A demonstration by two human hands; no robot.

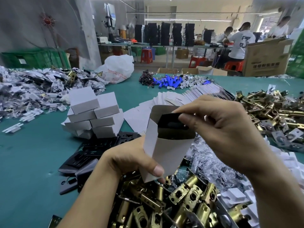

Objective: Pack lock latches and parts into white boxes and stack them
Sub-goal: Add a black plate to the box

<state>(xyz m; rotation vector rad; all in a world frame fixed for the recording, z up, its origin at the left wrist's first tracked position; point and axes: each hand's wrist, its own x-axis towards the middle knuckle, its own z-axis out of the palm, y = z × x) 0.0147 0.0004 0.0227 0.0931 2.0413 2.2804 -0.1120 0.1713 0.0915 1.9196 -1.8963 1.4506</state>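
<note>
One open box [166, 153] sits in two hands, left [128, 160] and right [222, 134], with one black plate [169, 122] in its mouth. Left of the box are at least seven closed boxes [93, 116]. Latches [181, 203], too many to count, lie in two heaps, below and right of the box. Beyond the box are one white bag [118, 68], three red stools [146, 55] and three people [240, 41].

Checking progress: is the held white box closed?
Open: white box flap stands up; right hand pinches black part at its mouth.

Red print on white plastic bag [118, 68], dark print on cardboard carton [266, 58]: both illegible.
</note>
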